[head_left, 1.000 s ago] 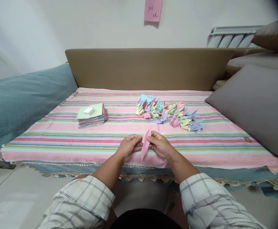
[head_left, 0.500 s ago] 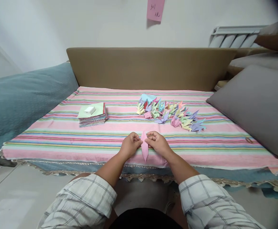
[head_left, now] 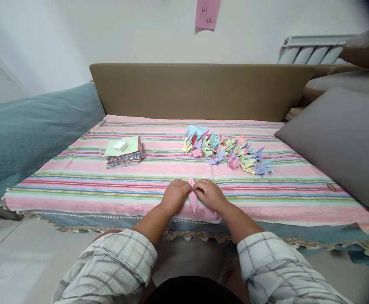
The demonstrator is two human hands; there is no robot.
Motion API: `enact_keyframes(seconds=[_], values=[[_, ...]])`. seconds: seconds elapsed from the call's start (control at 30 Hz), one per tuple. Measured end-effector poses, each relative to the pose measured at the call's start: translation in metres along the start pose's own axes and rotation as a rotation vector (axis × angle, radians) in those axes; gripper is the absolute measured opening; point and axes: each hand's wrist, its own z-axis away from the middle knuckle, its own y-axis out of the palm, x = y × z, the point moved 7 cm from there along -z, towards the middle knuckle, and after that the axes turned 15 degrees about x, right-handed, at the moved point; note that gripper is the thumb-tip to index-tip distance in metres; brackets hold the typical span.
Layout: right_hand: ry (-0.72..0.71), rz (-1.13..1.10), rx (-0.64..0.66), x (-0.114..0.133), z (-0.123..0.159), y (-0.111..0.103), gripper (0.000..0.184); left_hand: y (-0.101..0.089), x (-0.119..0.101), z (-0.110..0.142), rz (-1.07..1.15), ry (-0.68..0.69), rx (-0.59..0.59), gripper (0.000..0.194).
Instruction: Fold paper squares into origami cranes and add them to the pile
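Note:
A pink folded origami paper (head_left: 193, 203), long and pointed at both ends, lies between my hands near the front edge of the seat. My left hand (head_left: 175, 196) pinches its left edge, fingers closed. From the other side, my right hand (head_left: 210, 194) grips it with thumb and fingertips meeting near the paper's middle. Fingers cover the central part of the folds. Beyond my hands sits a cluster of folded paper cranes (head_left: 231, 154) in many colours.
A stack of coloured paper sheets (head_left: 124, 160) stands at the left, with a small white box (head_left: 120, 146) on top. The striped cloth (head_left: 86, 169) covers the seat. A grey cushion (head_left: 339, 143) leans at the right, a blue armrest (head_left: 45, 122) at the left, and a brown backrest (head_left: 197, 90) behind.
My fingers have moved inward over the pink paper, and the two hands are closer together. My left hand has turned so its back shows more. The cranes and the stack stay put.

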Motion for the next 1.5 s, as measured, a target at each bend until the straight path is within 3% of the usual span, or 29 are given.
enact_keyframes(seconds=[0.17, 0.33, 0.57, 0.77, 0.9, 1.1, 1.5], values=[[-0.099, 0.049, 0.079, 0.003, 0.009, -0.004, 0.025, -0.002, -0.003, 0.005, 0.039, 0.110, 0.110, 0.024], [-0.101, 0.042, 0.107, 0.004, 0.015, -0.006, 0.027, -0.006, -0.008, 0.010, 0.072, 0.203, 0.172, 0.036], [-0.111, 0.020, 0.099, 0.004, 0.016, -0.006, 0.025, -0.007, -0.007, 0.008, 0.110, 0.177, 0.101, 0.017], [-0.124, 0.017, 0.087, 0.003, 0.015, -0.005, 0.013, -0.006, 0.000, 0.007, 0.053, 0.084, 0.111, 0.017], [-0.130, 0.025, 0.065, 0.002, 0.014, -0.003, 0.012, -0.002, 0.001, 0.006, 0.033, 0.100, 0.118, 0.020], [-0.011, 0.054, -0.047, -0.008, 0.013, -0.002, 0.012, -0.004, 0.001, 0.003, 0.041, 0.111, 0.034, 0.024], [0.165, -0.020, -0.058, -0.018, 0.007, 0.003, 0.014, -0.005, 0.013, 0.002, 0.107, -0.005, -0.126, 0.015]])
